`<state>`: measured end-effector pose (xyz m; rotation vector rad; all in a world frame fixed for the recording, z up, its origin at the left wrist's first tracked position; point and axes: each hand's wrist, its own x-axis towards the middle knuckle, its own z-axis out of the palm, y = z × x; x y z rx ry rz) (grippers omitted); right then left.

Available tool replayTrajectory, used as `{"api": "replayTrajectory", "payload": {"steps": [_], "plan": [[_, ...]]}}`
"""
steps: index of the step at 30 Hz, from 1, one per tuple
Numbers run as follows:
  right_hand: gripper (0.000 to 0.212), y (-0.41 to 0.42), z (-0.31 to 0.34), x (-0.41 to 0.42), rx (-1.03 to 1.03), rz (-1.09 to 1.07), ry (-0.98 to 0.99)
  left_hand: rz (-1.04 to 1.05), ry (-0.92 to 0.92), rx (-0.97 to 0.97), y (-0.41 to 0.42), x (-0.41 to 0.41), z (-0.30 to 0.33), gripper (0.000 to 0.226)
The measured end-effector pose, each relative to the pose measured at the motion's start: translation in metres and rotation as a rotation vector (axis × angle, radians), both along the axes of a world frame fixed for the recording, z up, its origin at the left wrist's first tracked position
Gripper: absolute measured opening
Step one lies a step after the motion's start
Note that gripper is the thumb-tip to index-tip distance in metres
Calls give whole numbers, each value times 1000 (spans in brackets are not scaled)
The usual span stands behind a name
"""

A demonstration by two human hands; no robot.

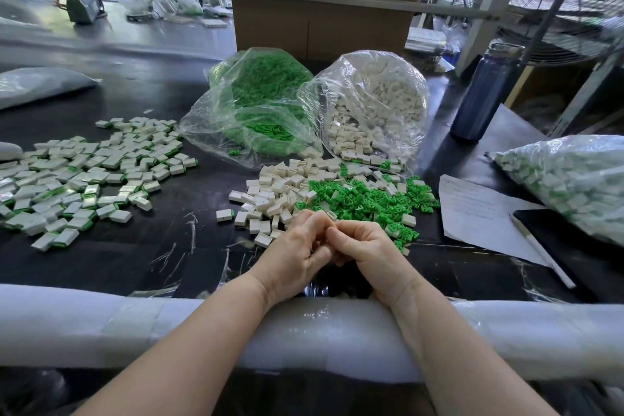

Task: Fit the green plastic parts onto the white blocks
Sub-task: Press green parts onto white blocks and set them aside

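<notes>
- Left of frame: a big spread of done blocks (84, 176), green already fitted.
- Centre: loose white blocks (270, 196) and green parts (364, 203) remain, plus two open bags behind.
- Left hand (297, 257) and right hand (368, 246) meet, fingers curled close; what they pinch I cannot tell.

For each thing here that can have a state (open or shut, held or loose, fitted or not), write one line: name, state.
Left hand: closed, fingertips meeting the right's.
Right hand: closed, pinching a white block.
Green parts bag: open, lying on its side.
White blocks bag: open, spilling.
Left pile: blocks fitted with green.
Middle white blocks: loose, unfitted.
Green parts: loose.
Bottle: upright, capped.
</notes>
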<state>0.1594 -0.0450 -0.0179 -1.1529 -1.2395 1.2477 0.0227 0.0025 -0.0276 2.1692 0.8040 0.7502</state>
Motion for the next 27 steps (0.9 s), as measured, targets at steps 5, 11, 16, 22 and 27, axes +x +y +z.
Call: {"api": "replayTrajectory", "payload": {"steps": [5,11,16,22,27], "plan": [[22,0,0,1,-3,-24,-26,-21,12,20,0,0,-2,29],[23,-1,1,0,-2,-51,-63,-25,31,43,-1,1,0,13],[23,-1,2,0,-1,-51,-66,-24,49,46,-2,1,0,12],[22,-1,1,-1,-4,-40,-8,-20,8,16,-1,1,-1,12],[21,-1,2,-4,21,-91,39,44,-60,6,0,-1,1,18]]}}
